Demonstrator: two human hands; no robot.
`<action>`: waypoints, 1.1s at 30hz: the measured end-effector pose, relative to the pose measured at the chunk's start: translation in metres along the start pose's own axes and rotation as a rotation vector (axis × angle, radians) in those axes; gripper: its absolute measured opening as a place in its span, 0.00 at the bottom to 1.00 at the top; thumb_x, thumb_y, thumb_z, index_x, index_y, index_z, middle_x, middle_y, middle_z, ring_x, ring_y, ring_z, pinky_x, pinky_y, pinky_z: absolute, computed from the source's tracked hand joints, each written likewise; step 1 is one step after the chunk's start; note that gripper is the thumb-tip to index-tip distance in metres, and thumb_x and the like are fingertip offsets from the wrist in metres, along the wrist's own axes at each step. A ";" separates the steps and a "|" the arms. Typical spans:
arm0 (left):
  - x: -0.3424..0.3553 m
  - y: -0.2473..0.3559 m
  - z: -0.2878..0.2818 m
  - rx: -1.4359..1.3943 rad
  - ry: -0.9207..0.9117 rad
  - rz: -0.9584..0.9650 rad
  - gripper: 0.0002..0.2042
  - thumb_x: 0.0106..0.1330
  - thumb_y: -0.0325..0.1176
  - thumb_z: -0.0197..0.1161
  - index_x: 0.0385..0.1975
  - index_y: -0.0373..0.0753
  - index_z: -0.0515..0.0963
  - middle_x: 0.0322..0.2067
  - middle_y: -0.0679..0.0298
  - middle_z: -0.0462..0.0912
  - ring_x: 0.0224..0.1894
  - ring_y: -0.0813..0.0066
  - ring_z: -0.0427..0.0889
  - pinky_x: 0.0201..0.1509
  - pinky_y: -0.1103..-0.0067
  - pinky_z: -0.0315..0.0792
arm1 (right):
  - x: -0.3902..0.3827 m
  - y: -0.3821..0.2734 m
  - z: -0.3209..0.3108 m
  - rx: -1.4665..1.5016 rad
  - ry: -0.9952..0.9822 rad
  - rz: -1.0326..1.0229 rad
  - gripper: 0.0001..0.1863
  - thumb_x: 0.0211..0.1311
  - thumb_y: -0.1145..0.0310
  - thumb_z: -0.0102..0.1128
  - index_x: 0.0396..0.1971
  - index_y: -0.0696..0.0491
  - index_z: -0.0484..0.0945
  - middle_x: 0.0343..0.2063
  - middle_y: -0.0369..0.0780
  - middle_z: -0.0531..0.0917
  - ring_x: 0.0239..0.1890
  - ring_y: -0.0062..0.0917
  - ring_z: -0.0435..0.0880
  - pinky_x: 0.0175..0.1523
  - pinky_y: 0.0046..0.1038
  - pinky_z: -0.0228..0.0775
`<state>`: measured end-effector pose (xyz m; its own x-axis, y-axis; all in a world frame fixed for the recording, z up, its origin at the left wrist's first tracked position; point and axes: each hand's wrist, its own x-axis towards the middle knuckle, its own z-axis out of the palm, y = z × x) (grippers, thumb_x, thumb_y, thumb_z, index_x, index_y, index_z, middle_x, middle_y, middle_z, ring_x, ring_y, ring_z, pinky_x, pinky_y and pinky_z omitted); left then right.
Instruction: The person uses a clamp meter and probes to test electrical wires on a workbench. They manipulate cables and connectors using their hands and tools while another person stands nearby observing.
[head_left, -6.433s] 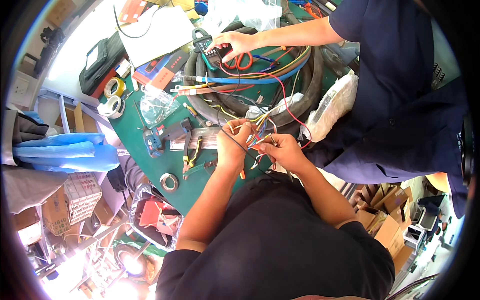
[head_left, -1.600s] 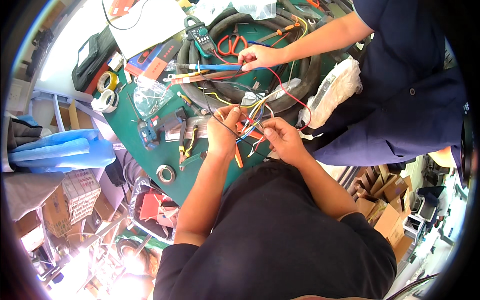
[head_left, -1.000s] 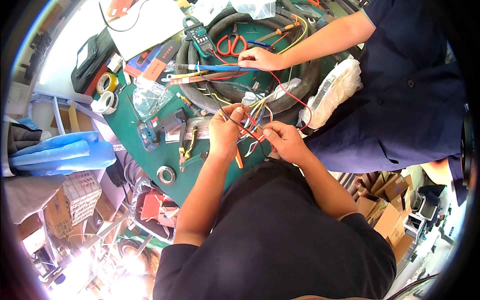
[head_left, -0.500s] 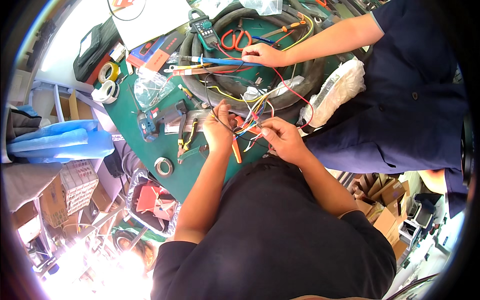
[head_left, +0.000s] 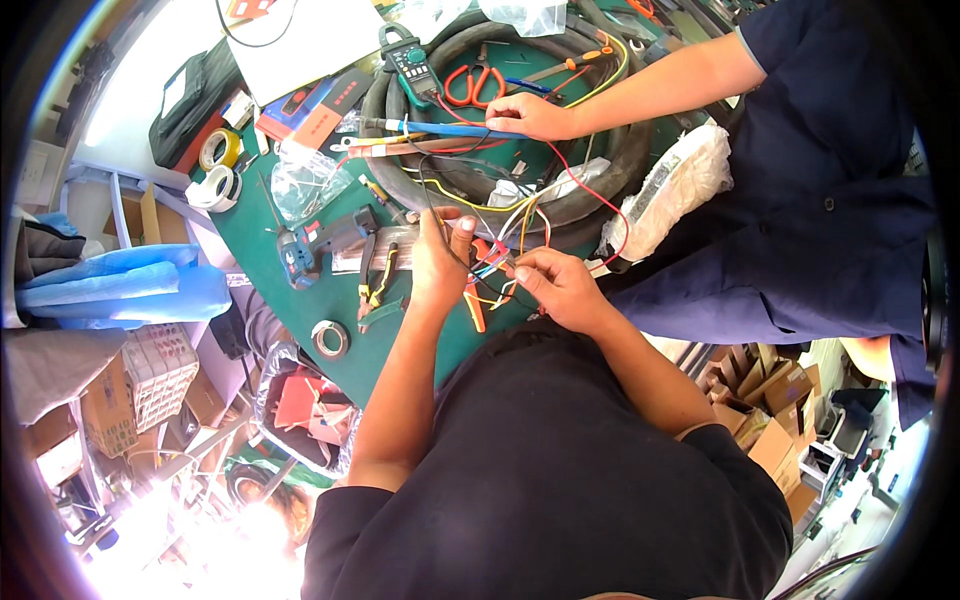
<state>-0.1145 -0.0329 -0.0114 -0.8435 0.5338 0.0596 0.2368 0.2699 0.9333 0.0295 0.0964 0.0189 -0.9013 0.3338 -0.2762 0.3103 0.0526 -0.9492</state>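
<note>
Head: wires (head_left: 489,267) partly behind right hand (head_left: 562,289)

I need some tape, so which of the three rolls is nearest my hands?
The silvery-grey roll, lying below the blue power tool in the picture; the yellow roll and the white roll sit close together, farther off.

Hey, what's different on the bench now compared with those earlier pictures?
The co-worker's hand has left the clamp meter, moving right and down onto the blue cable. The left hand has shifted slightly left, away from the right hand, which stays at the coloured wires. Drill and pliers lie as before.
</note>
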 end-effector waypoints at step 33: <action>0.012 0.017 -0.015 -0.588 -0.306 -0.397 0.12 0.63 0.32 0.63 0.43 0.32 0.78 0.30 0.66 0.81 0.31 0.84 0.74 0.35 0.85 0.66 | -0.001 0.018 -0.001 -0.033 0.060 -0.055 0.15 0.63 0.62 0.61 0.36 0.61 0.81 0.22 0.34 0.77 0.24 0.13 0.71 0.29 0.22 0.64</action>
<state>-0.1283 -0.0339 0.0104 -0.6204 0.7070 -0.3394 -0.4230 0.0628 0.9040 0.0364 0.0979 0.0025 -0.8978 0.3851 -0.2135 0.2717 0.1030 -0.9569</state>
